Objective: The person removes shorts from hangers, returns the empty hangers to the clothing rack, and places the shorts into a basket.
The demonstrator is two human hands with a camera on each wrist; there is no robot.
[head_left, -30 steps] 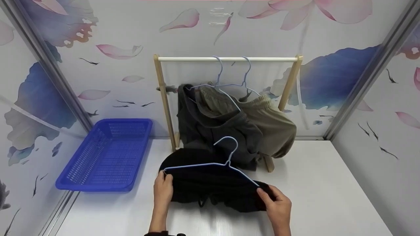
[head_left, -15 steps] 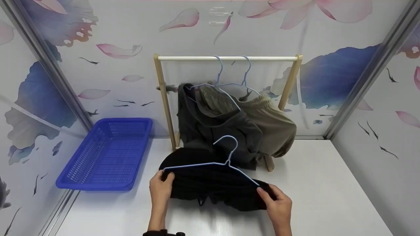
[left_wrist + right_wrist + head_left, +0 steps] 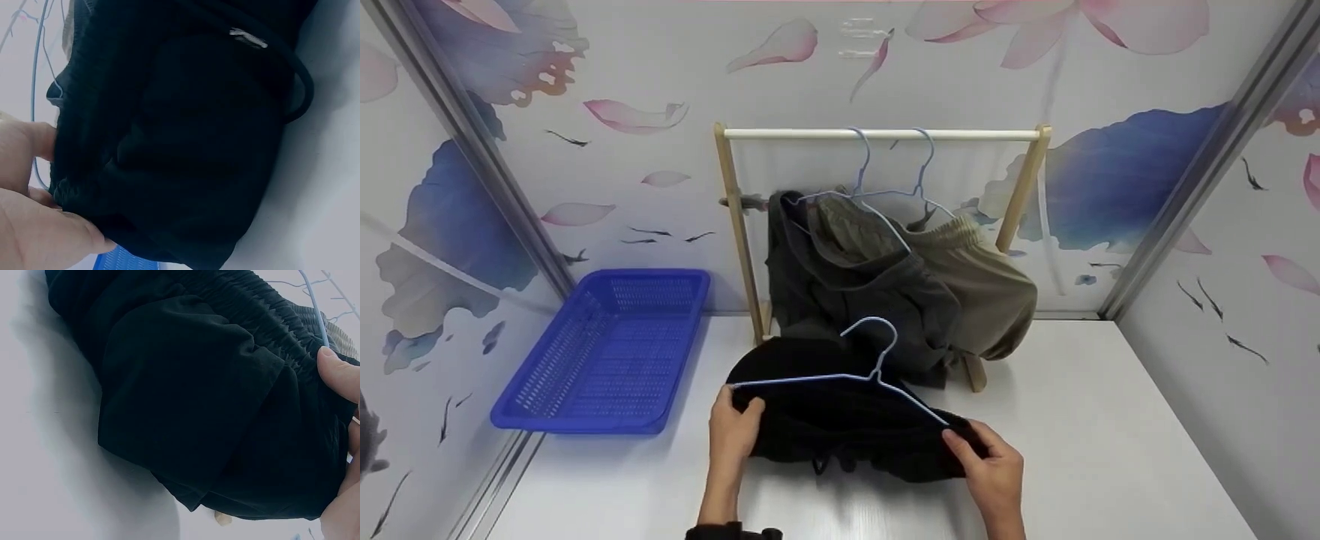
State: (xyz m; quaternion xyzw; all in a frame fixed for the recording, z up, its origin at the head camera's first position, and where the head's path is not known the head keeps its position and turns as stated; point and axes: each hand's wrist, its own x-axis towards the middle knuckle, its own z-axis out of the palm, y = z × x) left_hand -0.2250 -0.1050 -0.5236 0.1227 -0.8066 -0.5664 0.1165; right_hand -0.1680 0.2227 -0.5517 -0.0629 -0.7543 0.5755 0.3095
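Note:
Black shorts [image 3: 847, 439] with a gathered elastic waistband and a dark cord loop hang folded over above the table. A light blue wire hanger [image 3: 810, 378] lies along their waist opening, its hook pointing up and left. My left hand [image 3: 733, 429] pinches the left end of the waistband by the hanger's tip; the left wrist view shows the thumb [image 3: 62, 230] against the black cloth. At the other end, my right hand [image 3: 994, 466] grips the waistband, its thumb [image 3: 339, 374] beside the hanger's right arm. Fingers behind the cloth are partly hidden.
Behind the shorts stands a wooden rack with a white rail [image 3: 787, 135]. Dark grey shorts [image 3: 870, 307] and khaki shorts [image 3: 986, 289] hang there on blue hangers. A blue plastic basket [image 3: 679, 360] sits at the left of the white table [image 3: 1110, 435]. Patterned panels enclose the sides and back.
The hanger has shifted slightly left, and its hook sits a little lower. My left hand went slightly left and then back right, still at the waistband. The right hand has barely moved.

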